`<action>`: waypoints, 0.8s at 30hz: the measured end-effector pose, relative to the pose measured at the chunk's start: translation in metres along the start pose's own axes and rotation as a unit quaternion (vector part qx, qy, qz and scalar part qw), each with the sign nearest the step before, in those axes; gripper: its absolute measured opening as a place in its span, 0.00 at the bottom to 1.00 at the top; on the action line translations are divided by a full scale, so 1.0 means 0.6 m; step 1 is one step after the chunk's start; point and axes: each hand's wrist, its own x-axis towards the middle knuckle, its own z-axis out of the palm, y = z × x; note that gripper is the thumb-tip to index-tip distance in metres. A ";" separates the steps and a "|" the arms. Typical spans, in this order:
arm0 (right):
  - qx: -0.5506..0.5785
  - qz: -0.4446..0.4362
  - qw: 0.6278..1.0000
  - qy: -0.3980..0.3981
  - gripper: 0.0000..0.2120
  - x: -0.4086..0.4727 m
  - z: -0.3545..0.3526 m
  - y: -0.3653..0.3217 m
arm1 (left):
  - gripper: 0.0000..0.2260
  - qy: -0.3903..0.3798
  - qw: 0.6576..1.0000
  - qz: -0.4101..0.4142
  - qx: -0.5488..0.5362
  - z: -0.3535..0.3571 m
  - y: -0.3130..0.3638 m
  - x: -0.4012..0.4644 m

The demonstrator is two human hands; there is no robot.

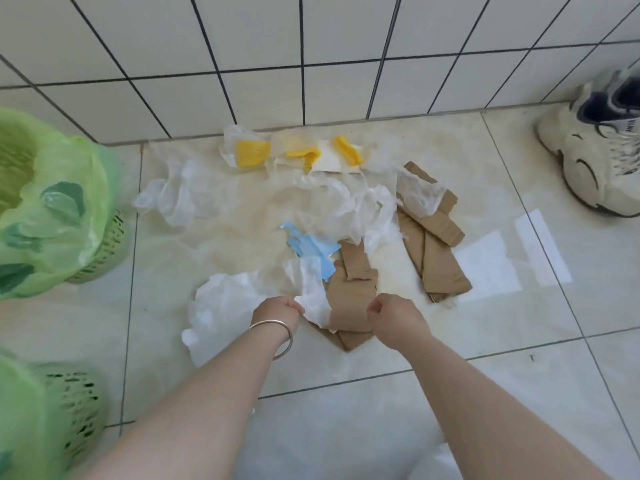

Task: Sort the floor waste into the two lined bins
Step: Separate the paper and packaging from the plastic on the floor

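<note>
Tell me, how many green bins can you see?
2. One green bin stands at the left edge beside the tiled wall; the other green bin is at the lower left corner, partly cut off. None seems hidden.

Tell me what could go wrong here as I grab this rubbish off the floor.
The left hand pinches white plastic lying over the brown cardboard that the right hand grips, so mixed pieces could lift together and end up in the wrong bin. The thin clear plastic may tear or slip. Both bins sit far left, so scraps could drop on the way.
</note>
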 end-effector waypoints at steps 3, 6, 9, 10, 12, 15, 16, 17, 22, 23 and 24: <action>0.003 0.013 1.000 0.026 0.12 0.025 -0.005 -0.009 | 0.16 -0.005 0.997 -0.017 -0.070 0.003 0.016 0.027; 0.015 -0.003 0.999 0.031 0.13 0.046 -0.008 -0.024 | 0.14 -0.023 0.993 -0.021 -0.112 0.005 0.027 0.051; 0.014 -0.015 0.999 0.030 0.13 0.062 -0.005 -0.037 | 0.14 -0.014 0.995 -0.026 -0.091 0.004 0.026 0.072; 0.014 -0.017 0.999 0.026 0.13 0.066 -0.003 -0.041 | 0.14 -0.012 0.994 -0.029 -0.105 0.001 0.026 0.078; 0.013 -0.022 0.999 0.023 0.13 0.068 -0.005 -0.044 | 0.13 0.001 0.993 -0.038 -0.116 -0.005 0.028 0.077; 0.010 -0.029 0.999 0.026 0.13 0.070 -0.003 -0.051 | 0.14 0.114 0.984 -0.041 -0.129 -0.010 0.023 0.081; 0.012 -0.031 0.999 0.026 0.13 0.071 -0.001 -0.054 | 0.14 0.161 0.978 -0.029 -0.128 -0.009 0.023 0.076; 0.014 -0.034 0.999 0.029 0.13 0.072 0.002 -0.057 | 0.13 0.195 0.973 0.005 -0.126 -0.009 0.025 0.068; 0.023 -0.060 0.997 0.044 0.16 0.076 0.006 -0.078 | 0.15 0.031 0.986 0.155 -0.062 0.035 0.052 0.046; 0.036 -0.069 0.996 0.051 0.16 0.077 0.005 -0.083 | 0.15 0.000 0.989 0.141 -0.041 0.043 0.058 0.044; 0.053 -0.074 0.994 0.054 0.16 0.081 0.005 -0.088 | 0.16 -0.013 0.992 0.123 -0.024 0.050 0.063 0.045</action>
